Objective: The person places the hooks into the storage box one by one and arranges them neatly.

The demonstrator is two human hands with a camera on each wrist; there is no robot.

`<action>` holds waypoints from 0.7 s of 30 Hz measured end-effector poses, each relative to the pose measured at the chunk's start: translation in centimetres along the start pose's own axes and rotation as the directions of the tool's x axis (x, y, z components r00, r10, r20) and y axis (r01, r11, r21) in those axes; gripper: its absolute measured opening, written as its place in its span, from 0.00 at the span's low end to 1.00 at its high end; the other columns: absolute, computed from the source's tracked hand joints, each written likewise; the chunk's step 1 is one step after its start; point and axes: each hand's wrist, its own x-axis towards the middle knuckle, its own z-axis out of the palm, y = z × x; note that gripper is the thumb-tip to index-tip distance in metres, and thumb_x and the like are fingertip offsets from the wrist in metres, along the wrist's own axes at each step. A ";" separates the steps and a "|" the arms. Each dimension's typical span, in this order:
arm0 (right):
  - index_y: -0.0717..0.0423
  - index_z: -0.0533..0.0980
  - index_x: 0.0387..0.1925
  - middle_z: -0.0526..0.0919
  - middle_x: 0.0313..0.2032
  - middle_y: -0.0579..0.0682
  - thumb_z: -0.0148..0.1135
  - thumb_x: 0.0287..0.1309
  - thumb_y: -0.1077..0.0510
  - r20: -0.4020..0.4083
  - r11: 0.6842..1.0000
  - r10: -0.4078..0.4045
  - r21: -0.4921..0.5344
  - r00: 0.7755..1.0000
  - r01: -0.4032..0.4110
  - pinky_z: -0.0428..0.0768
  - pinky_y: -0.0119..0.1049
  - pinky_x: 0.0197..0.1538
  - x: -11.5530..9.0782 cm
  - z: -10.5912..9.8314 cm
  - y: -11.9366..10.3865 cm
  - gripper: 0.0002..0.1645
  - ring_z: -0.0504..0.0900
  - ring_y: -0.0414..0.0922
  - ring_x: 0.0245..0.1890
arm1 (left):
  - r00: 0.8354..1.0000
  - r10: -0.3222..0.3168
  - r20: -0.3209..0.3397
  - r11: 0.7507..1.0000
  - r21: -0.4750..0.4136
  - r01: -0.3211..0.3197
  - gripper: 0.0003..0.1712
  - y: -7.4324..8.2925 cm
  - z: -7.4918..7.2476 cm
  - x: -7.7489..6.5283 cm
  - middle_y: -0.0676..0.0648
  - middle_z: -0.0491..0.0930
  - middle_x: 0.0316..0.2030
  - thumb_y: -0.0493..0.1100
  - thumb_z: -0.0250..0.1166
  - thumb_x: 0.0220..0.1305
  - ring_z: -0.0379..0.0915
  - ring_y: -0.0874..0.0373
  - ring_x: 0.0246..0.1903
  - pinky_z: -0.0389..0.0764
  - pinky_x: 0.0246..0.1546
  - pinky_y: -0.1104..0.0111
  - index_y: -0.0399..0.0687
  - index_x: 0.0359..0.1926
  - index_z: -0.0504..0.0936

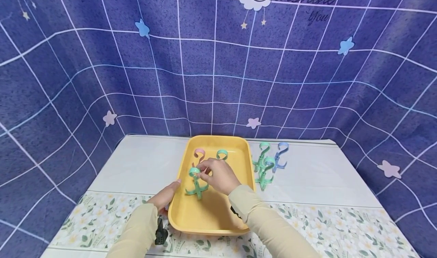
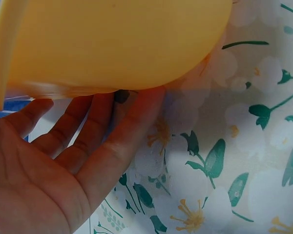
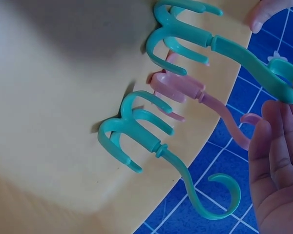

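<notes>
My right hand (image 1: 222,176) pinches the curved top of a green four-pronged hook (image 1: 197,189), whose prongs point down over the left part of a yellow tray (image 1: 211,220). In the right wrist view the fingers (image 3: 283,146) lie along that hook's curl; the thumb is hidden. My left hand (image 1: 165,197) holds the tray's left side, its thumb at the rim and its fingers (image 2: 107,141) reaching under the base. Farther back in the tray stand a pink hook (image 3: 183,87) and another green hook (image 3: 139,134), both partly covered by my right hand in the head view.
Right of the tray, two green hooks (image 1: 264,178) and a blue hook (image 1: 278,161) are grouped on the white table (image 1: 307,174). A flowered cloth strip (image 1: 324,227) runs along the near side. Behind hangs a blue curtain (image 1: 228,87) with grid lines.
</notes>
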 end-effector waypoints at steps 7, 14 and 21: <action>0.53 0.87 0.40 0.87 0.37 0.46 0.72 0.63 0.57 0.006 1.000 0.008 -0.001 1.000 -0.008 0.79 0.30 0.37 -0.1 -0.1 0.2 0.06 0.82 0.36 0.31 | 1.000 0.009 -0.003 1.000 -0.010 -0.009 0.38 0.1 0.1 -0.3 0.39 0.82 0.42 0.62 0.35 0.82 0.83 0.49 0.36 0.85 0.34 0.52 0.35 0.69 0.65; 0.53 0.87 0.43 0.88 0.38 0.44 0.71 0.64 0.57 0.006 1.000 0.014 0.006 1.000 -0.014 0.79 0.28 0.37 -0.3 -0.3 0.2 0.07 0.82 0.35 0.31 | 1.000 0.006 0.002 1.000 -0.012 -0.006 0.38 0.0 0.1 -0.1 0.38 0.81 0.43 0.62 0.35 0.81 0.82 0.48 0.37 0.85 0.35 0.51 0.36 0.72 0.62; 0.52 0.87 0.46 0.88 0.40 0.46 0.72 0.63 0.56 0.018 0.999 0.036 0.016 0.999 -0.036 0.80 0.31 0.39 -0.5 -0.5 0.4 0.10 0.84 0.39 0.34 | 1.000 -0.001 -0.011 1.000 0.011 0.001 0.40 0.1 0.1 -0.3 0.39 0.81 0.41 0.64 0.35 0.81 0.82 0.49 0.35 0.85 0.34 0.51 0.35 0.73 0.61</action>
